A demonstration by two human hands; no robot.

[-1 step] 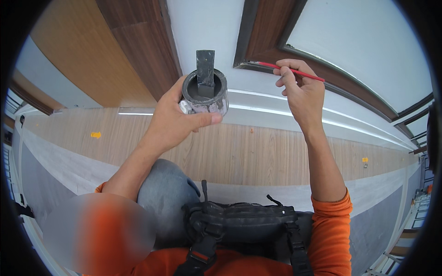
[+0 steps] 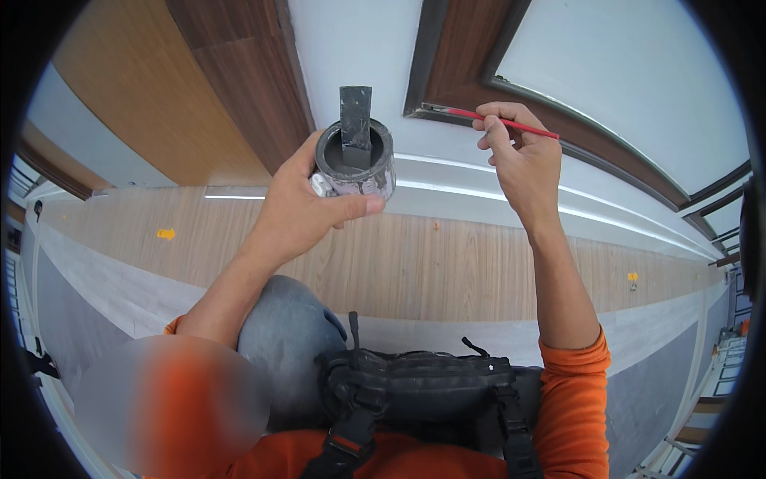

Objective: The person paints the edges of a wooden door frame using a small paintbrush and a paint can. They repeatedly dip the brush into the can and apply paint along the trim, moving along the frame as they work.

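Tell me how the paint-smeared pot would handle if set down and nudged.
The paint-smeared pot is probably stiff: its thick round rim looks undented under the left hand's grip. It may tip fairly easily, since the flat dark strip standing in it juts well above the rim. Its rounded wall suggests it could roll if knocked over.

Bright light, glare on baseboard [image 2: 455, 191], bent edges, 1 blurred patch [image 2: 171, 407]

Free room right of can [image 2: 373, 185], wall [image 2: 351, 40] beyond
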